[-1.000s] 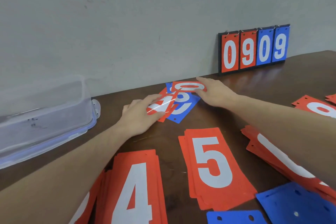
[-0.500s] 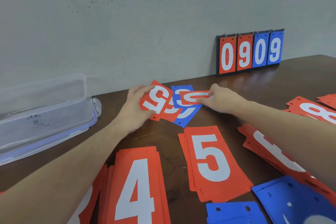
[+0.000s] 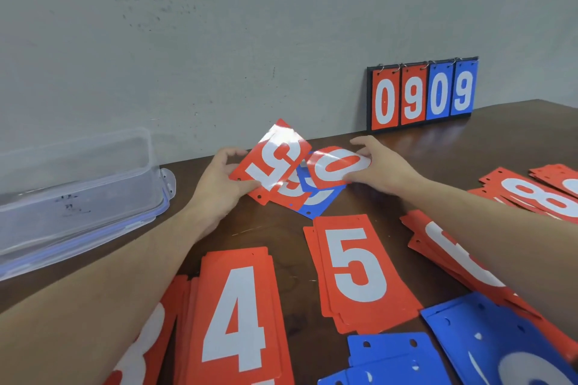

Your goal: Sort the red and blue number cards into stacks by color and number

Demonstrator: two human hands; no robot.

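Observation:
My left hand (image 3: 219,187) pinches a red 5 card (image 3: 270,158) and tilts it up off the brown table (image 3: 438,159). My right hand (image 3: 381,170) pinches a red 0 card (image 3: 336,167) just to its right. Under both lie a red card (image 3: 286,194) and a blue card (image 3: 319,200), partly hidden. Nearer me sit a red 4 stack (image 3: 237,316), a red 5 stack (image 3: 359,269), a red stack (image 3: 444,247) under my right arm, a red 8 stack (image 3: 541,197) and blue stacks (image 3: 397,356).
A clear plastic box (image 3: 75,191) sits on the table at the left. A flip scoreboard reading 0909 (image 3: 422,94) leans on the grey wall at the back right. More red cards (image 3: 560,175) lie at the right edge.
My left hand has raised the red 5 card from flat to tilted upward. My right hand has drawn the red 0 card nearer and lifted its edge.

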